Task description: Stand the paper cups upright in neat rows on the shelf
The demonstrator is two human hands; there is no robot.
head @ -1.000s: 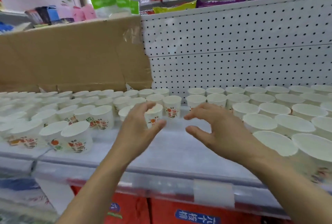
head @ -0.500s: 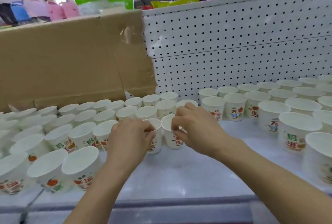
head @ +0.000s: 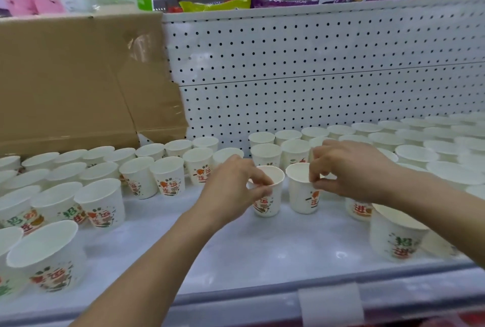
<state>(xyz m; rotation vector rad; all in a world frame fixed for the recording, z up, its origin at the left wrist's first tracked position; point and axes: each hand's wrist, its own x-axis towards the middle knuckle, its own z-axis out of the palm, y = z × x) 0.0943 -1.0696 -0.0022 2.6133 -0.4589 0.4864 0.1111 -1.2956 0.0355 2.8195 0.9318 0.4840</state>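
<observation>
The white paper cups point(head: 168, 178) carry red, orange and green printed characters. Along the back edge of the pale white shelf point(head: 236, 248), the white metal pegboard panel point(head: 315, 77) shows a regular grid of black holes, beside plain brown cardboard point(head: 65, 85).

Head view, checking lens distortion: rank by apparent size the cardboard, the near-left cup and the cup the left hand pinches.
Largest: cardboard.
Then: near-left cup, inflated by nearness.
Smallest: pinched cup in the left hand.

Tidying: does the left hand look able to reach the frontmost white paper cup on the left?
Probably: bare shelf leads to the frontmost cup, though the left hand pinches another white paper cup.
</observation>
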